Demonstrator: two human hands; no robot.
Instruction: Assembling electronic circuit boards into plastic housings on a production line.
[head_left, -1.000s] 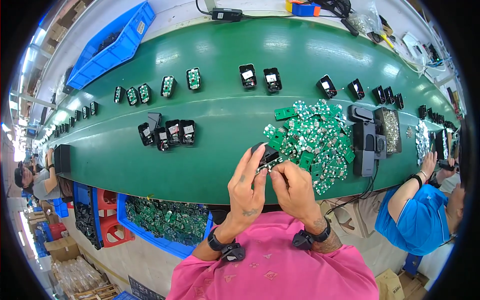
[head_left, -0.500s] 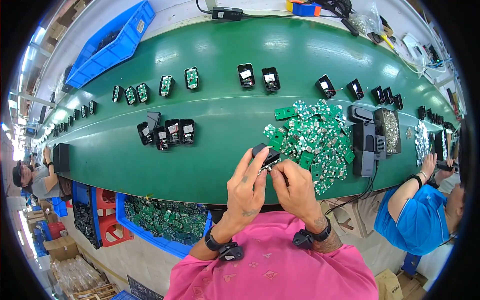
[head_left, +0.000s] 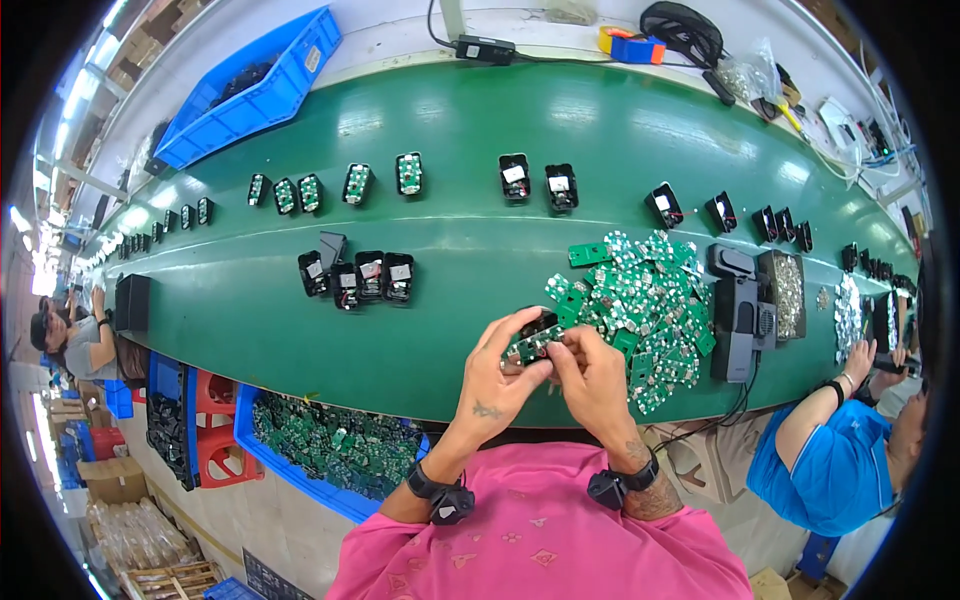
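Observation:
Just over the front edge of the green table, my left hand (head_left: 499, 372) grips a small black plastic housing (head_left: 543, 322). A green circuit board (head_left: 530, 348) lies at its opening, its component side facing me; whether it is fully seated I cannot tell. My right hand (head_left: 592, 372) pinches at the right end of the board, thumb and fingers closed together. To the right of the hands spreads a heap of loose green circuit boards (head_left: 655, 310). Left of them stand several open black housings (head_left: 370, 276) with white-labelled parts inside.
Housings with boards (head_left: 357, 183) line the belt toward the left; open housings (head_left: 663, 203) stand at the right. A grey device (head_left: 735, 320) sits beside a box of small metal parts (head_left: 786, 295). Blue bins (head_left: 250, 90) stand behind and below. A co-worker in blue (head_left: 825, 460) works at right.
The housing has been tipped so that the green board on it now faces me. My hands have drawn closer together around it, and the whole view has shifted slightly.

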